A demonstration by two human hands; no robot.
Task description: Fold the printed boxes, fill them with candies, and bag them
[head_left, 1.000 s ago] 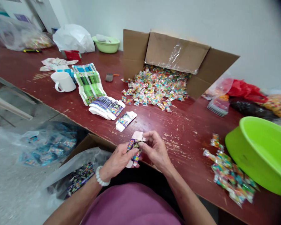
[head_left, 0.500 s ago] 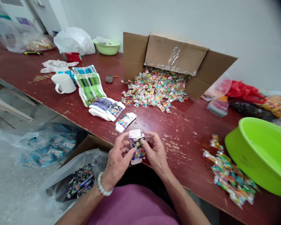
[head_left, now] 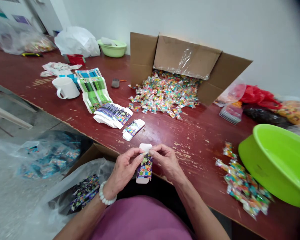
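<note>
Two bare hands at the near edge of a dark red wooden table (head_left: 202, 143). We see the left hand (head_left: 125, 170), a white beaded bracelet (head_left: 104, 195) at its wrist, pinching the upper left side of a small purple-and-black printed cardboard carton (head_left: 145, 168) between thumb and fingers; the right hand (head_left: 167, 161) pinches the carton's upper right corner, thumb against forefinger. We find the carton held across the line of the near edge, pale flaps showing at both ends. Just beyond it on the table lies a flat white-and-purple printed carton (head_left: 133, 129); left of that, we record an overlapping row of purple-and-white flattened cartons (head_left: 112, 115). Toward the back edge, small clear-wrapped multicoloured sweets (head_left: 165, 93) spill from an open brown cardboard box (head_left: 187, 55). Toward the right end we note a lime-green plastic basin (head_left: 275, 166), a loose heap of larger clear-wrapped sweets (head_left: 245, 186) beside it.
</note>
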